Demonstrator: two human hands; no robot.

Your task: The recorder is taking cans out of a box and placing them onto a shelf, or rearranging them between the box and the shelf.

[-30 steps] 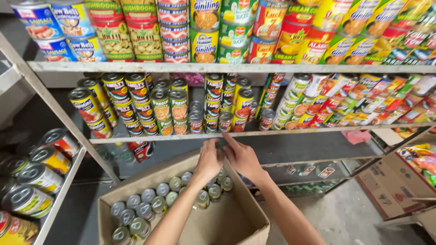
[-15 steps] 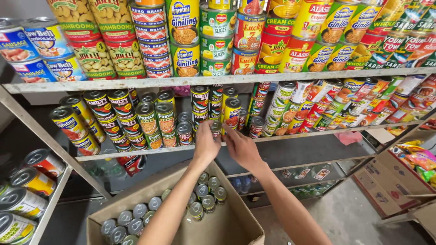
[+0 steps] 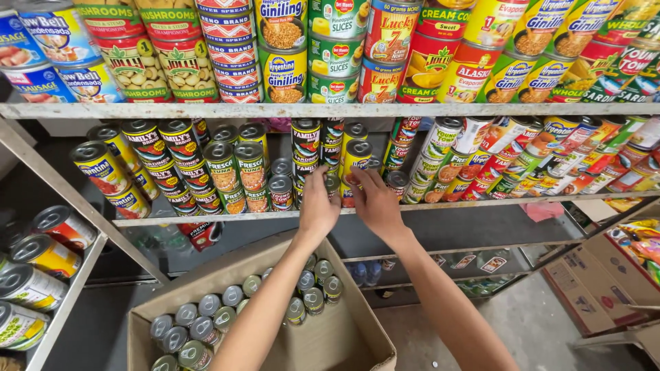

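Both hands have risen from the cardboard box (image 3: 357, 336), where silver-topped cans (image 3: 206, 319) remain. Left hand (image 3: 318, 206) and right hand (image 3: 375, 203) now reach the middle shelf (image 3: 227, 218), each grip seemingly closed around a small can (image 3: 333, 184), partly hidden, among stacked tins.

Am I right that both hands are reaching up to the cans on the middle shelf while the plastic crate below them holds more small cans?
Not quite: it is a cardboard box, not a plastic crate. The head view shows the left hand and right hand at the cans on the middle shelf, with small cans in the box below.
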